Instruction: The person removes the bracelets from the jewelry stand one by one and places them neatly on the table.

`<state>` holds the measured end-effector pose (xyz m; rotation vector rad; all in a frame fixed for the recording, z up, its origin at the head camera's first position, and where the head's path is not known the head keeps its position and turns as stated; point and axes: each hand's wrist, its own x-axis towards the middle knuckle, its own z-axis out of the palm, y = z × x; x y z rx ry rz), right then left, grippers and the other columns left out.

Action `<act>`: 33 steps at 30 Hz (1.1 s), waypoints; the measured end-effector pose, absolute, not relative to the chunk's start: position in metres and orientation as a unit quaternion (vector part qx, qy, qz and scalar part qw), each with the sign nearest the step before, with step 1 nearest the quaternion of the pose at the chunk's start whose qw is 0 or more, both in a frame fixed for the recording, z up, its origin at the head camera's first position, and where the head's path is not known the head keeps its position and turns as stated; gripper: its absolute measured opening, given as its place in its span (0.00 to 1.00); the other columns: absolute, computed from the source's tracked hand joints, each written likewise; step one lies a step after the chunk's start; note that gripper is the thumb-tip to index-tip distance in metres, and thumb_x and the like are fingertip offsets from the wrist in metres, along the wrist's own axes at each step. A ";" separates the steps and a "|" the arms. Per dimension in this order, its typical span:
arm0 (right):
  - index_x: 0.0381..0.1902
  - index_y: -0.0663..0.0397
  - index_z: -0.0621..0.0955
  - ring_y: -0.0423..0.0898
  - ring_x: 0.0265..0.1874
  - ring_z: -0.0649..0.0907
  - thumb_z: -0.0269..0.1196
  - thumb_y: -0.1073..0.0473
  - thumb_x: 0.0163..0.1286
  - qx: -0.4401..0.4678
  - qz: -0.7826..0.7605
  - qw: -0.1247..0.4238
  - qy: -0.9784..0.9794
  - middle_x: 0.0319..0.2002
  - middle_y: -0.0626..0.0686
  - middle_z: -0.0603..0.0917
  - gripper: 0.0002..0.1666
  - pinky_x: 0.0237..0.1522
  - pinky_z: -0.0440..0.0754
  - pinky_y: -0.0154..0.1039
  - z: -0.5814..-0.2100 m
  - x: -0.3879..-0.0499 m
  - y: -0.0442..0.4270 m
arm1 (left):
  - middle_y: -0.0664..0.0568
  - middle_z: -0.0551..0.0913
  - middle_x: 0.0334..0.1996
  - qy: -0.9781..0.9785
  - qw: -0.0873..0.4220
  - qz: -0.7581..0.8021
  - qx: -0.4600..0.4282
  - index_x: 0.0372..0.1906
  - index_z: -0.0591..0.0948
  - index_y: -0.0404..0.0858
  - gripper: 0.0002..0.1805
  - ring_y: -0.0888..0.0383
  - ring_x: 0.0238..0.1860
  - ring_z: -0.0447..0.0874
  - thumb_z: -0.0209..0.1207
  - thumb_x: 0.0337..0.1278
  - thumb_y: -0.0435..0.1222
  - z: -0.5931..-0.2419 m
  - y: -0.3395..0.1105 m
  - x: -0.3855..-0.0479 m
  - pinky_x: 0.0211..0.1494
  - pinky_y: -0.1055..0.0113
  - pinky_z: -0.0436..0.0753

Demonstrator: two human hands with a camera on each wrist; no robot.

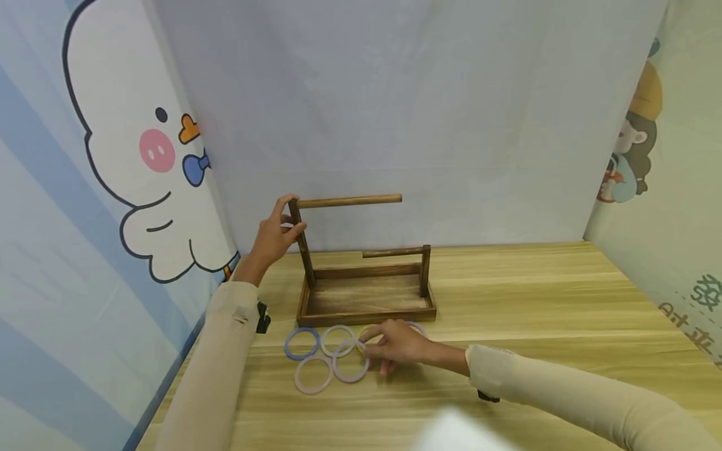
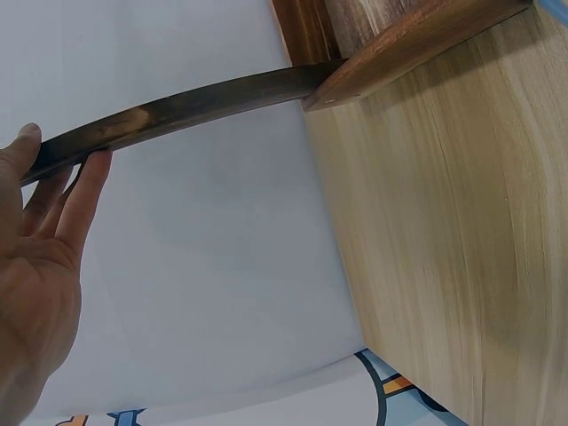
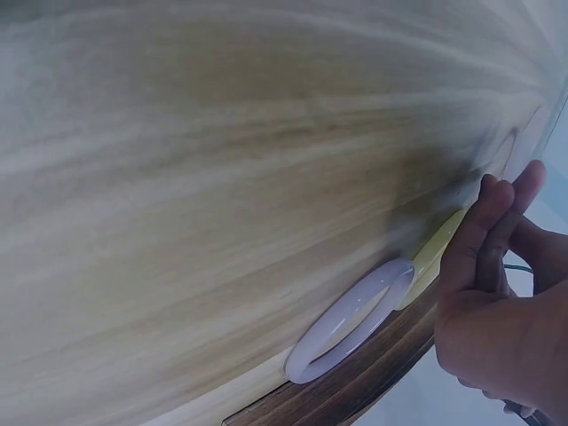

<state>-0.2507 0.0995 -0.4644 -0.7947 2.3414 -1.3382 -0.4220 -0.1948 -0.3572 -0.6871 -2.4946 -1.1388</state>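
My left hand (image 1: 274, 237) grips the top of the tall post of a dark wooden rack (image 1: 366, 318), thumb on one side and fingers on the other. In the left wrist view the same post (image 2: 195, 105) runs from the hand to the rack's tray. Just in front of the rack, my right hand (image 1: 397, 342) pinches the edge of a pale lilac bangle (image 1: 351, 380), which overlaps a whitish bangle (image 1: 323, 341). Around it lie a blue bangle (image 1: 286, 346) and a pale pinkish bangle (image 1: 297, 378). A yellow bangle (image 3: 430, 257) and another lilac bangle (image 3: 333, 324) are partly hidden in the head view.
The rack has a long upper rod (image 1: 350, 201) and a shorter lower rod (image 1: 392, 252), both without bangles. It stands on a wood-grain table (image 1: 507, 294) near a grey backdrop (image 1: 423, 125). Printed cloths hang at both sides. A blurred white shape (image 1: 459, 432) appears at the bottom.
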 end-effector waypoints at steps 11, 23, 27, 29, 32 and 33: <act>0.54 0.72 0.84 0.40 0.11 0.84 0.70 0.65 0.70 -0.286 -0.429 0.108 0.850 0.25 0.55 0.90 0.18 0.16 0.84 0.33 -0.464 -0.249 0.094 | 0.29 0.84 0.52 -0.873 0.157 -0.395 -0.240 0.77 0.60 0.51 0.34 0.36 0.50 0.89 0.62 0.75 0.35 -0.356 -0.197 -0.421 0.47 0.46 0.90; 0.48 0.68 0.87 0.37 0.09 0.82 0.72 0.64 0.69 -0.273 -0.403 0.069 0.871 0.22 0.50 0.89 0.13 0.14 0.82 0.32 -0.472 -0.248 0.090 | 0.29 0.84 0.52 -0.873 0.155 -0.395 -0.242 0.78 0.60 0.51 0.35 0.36 0.50 0.89 0.62 0.75 0.35 -0.358 -0.196 -0.420 0.48 0.46 0.90; 0.47 0.67 0.88 0.39 0.09 0.83 0.71 0.63 0.70 -0.274 -0.396 0.062 0.874 0.23 0.51 0.90 0.12 0.14 0.83 0.33 -0.468 -0.249 0.092 | 0.29 0.84 0.53 -0.870 0.156 -0.398 -0.247 0.78 0.59 0.51 0.35 0.36 0.50 0.89 0.62 0.75 0.36 -0.357 -0.195 -0.422 0.48 0.47 0.90; 0.47 0.65 0.88 0.41 0.10 0.84 0.71 0.61 0.71 -0.274 -0.388 0.054 0.878 0.24 0.52 0.90 0.12 0.15 0.83 0.33 -0.463 -0.250 0.095 | 0.30 0.84 0.53 -0.868 0.155 -0.400 -0.251 0.78 0.59 0.51 0.35 0.36 0.50 0.89 0.62 0.75 0.35 -0.355 -0.195 -0.425 0.48 0.47 0.90; 0.48 0.64 0.88 0.44 0.13 0.85 0.69 0.58 0.74 -0.286 -0.370 0.031 0.883 0.27 0.53 0.91 0.14 0.17 0.83 0.31 -0.449 -0.255 0.103 | 0.29 0.83 0.54 -0.865 0.142 -0.410 -0.252 0.79 0.58 0.53 0.37 0.36 0.52 0.88 0.61 0.75 0.35 -0.353 -0.197 -0.428 0.48 0.47 0.90; 0.48 0.64 0.88 0.45 0.14 0.86 0.68 0.57 0.74 -0.290 -0.365 0.019 0.885 0.28 0.54 0.91 0.14 0.17 0.82 0.31 -0.443 -0.257 0.106 | 0.29 0.83 0.55 -0.865 0.136 -0.413 -0.250 0.80 0.57 0.54 0.38 0.35 0.53 0.88 0.62 0.75 0.35 -0.352 -0.200 -0.428 0.49 0.47 0.90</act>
